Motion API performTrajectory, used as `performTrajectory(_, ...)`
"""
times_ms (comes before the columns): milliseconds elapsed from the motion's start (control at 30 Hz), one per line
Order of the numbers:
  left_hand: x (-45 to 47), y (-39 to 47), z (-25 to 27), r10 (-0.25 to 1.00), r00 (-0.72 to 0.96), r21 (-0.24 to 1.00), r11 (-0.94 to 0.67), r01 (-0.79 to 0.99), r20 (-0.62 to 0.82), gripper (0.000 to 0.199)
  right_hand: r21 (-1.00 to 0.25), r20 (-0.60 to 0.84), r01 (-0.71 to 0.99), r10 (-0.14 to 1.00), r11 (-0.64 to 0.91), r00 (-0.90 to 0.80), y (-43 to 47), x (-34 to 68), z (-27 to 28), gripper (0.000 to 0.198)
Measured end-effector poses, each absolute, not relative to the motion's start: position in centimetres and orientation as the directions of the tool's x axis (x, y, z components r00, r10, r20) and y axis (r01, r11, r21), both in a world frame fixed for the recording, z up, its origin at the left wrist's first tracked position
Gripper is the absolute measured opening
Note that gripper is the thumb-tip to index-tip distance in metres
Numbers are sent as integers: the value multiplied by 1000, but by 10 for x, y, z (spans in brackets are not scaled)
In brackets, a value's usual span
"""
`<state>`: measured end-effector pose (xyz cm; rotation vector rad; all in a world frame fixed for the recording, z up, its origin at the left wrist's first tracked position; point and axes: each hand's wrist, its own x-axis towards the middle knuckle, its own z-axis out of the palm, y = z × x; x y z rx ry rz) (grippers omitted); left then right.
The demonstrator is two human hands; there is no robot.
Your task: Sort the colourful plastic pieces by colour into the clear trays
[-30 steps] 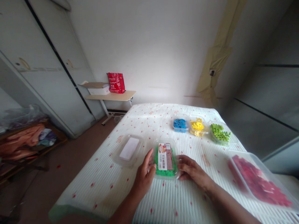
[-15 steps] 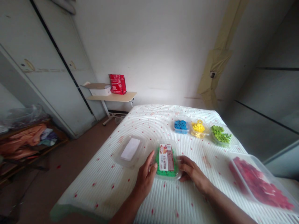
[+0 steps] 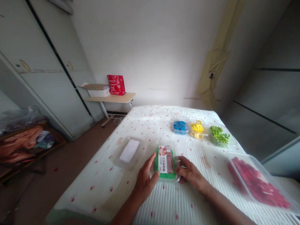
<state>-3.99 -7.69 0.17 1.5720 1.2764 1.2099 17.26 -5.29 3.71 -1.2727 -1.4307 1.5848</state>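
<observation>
A: What've you got, & where?

B: Clear box (image 3: 167, 180) of green pcs (image 3: 167, 176), on the striped cloth (image 3: 131, 200), right in front of me, betw. my hands.

A: Fingers?

B: Left hand (image 3: 143, 177): open, thumb & fingers apart in a C, up against the box's left side. Right hand (image 3: 191, 172): fingers bent at its right edge; can't tell if they're gripping or only touching.

A: Any writing?

B: Yep, label (image 3: 165, 159) on top. Half white, half brownish red, small food-like pic at the far left corner, pale patch nr. the far right corner. Big dark chars on the white half, Chinese-looking, too blurry to read for sure. Fine print: no chance.

A: Anything else w/ text?

B: Red bag (image 3: 116, 85) on the side table (image 3: 122, 98), several rows of white chars, too small for me. It's next to a white carton (image 3: 99, 91).

A: & nearby?

B: Left of the box, a clear lid or tray (can't tell) (image 3: 118, 161) w/ a white slip (image 3: 129, 151). Far right, clear tubs (image 3: 180, 132): blue pcs (image 3: 180, 125), yellow pcs (image 3: 197, 128), lime pcs (image 3: 219, 135). Nearer, a big bin (image 3: 243, 182) of red pcs (image 3: 264, 187).
</observation>
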Motion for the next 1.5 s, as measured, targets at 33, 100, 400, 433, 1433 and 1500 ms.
performTrajectory(33,-40,-77,1,978,48,945,-208,254,202,61,-970,-234,137,915,-198,-328,-53,173,38,44)
performTrajectory(100,-40,-77,0,979,46,944,-206,258,201,63,-970,-235,134,913,-201,-335,-53,173,39,44)
performTrajectory(400,-41,-79,-6,968,53,903,-248,350,246,65,-972,-217,153,927,-178,-305,-56,169,45,41)
performTrajectory(433,-41,-80,-6,968,55,903,-250,349,246,64,-971,-220,162,929,-178,-298,-56,168,45,41)
performTrajectory(1433,-23,28,-3,971,-231,980,15,-197,-61,30,-955,16,294,986,-33,163,37,138,23,27)
performTrajectory(1500,-22,28,-4,970,-236,981,7,-196,-54,29,-958,16,283,986,-32,167,38,137,22,27)
